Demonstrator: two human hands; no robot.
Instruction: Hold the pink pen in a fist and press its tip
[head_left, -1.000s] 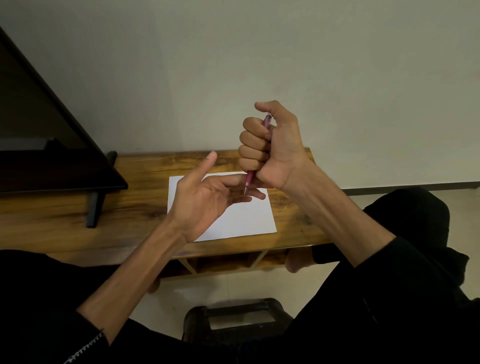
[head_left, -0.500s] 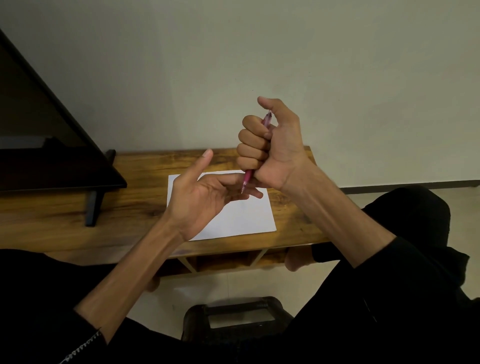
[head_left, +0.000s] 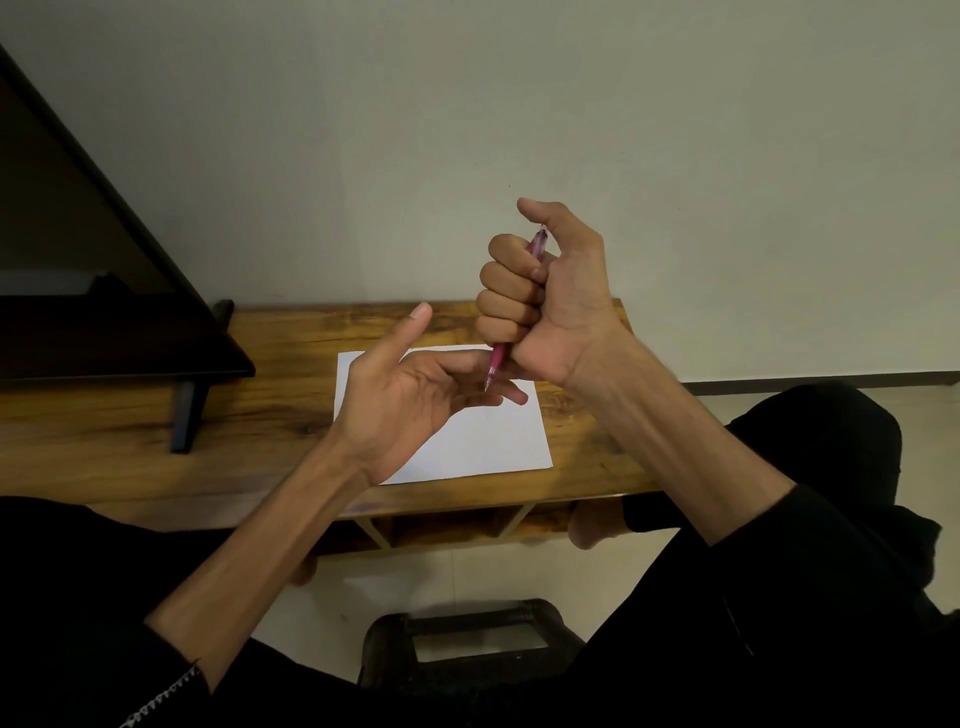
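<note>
My right hand (head_left: 550, 306) grips a pink pen (head_left: 496, 364) in a fist, held upright with its tip pointing down; the thumb is raised off the pen's top end. My left hand (head_left: 410, 400) hovers just below and to the left, palm up, thumb stretched out and fingers relaxed; the pen tip sits right above its fingers. Both hands are held in the air over a white sheet of paper (head_left: 483, 441) that lies flat on a low wooden table (head_left: 260, 415).
A dark flat screen (head_left: 78, 291) on black feet stands on the table's left part. A plain wall rises behind the table. A black stool (head_left: 467, 639) sits on the tiled floor between my legs, which are clad in black.
My right thumb has lifted a little off the top of the pen. Both hands stay nearly where they were, with only a slight shift in the view.
</note>
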